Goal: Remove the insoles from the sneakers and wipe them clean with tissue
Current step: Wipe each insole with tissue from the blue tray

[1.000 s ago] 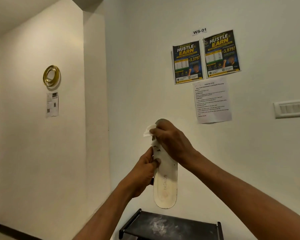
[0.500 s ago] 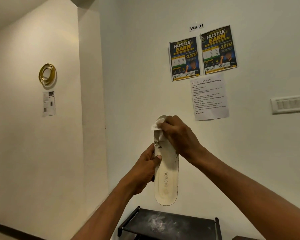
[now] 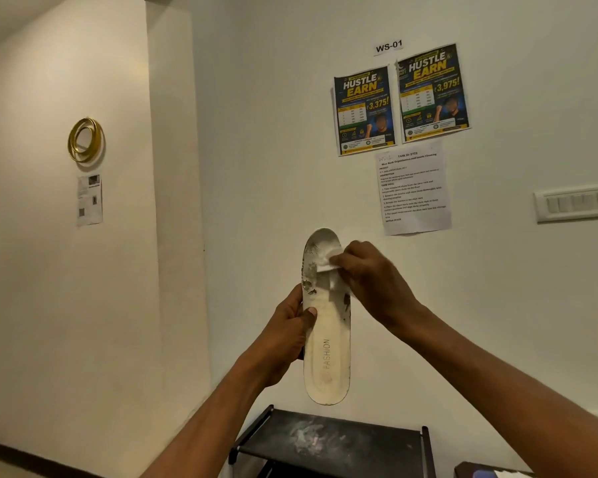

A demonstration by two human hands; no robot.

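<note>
Head view, insole: we hold one insole (image 3: 328,353) upright at frame centre, out of its sneaker; no sneakers show.
Left: our left hand (image 3: 283,336) grips the insole's left edge, thumb on its face.
Right: our right hand (image 3: 370,277) pinches the tissue (image 3: 326,263) against the insole's upper end.
Progress: dark marks remain near the upper edges, so we judge the wiping unfinished; any second insole is unseen.
Room: open air on both sides; the black rack (image 3: 325,439) lies below at lower centre, the wall (image 3: 256,167) behind, perhaps close.

Black rack (image 3: 387,453) against wall; top shelf bears whitish smear (image 3: 311,438) (dusty-looking, mid-surface).
</note>
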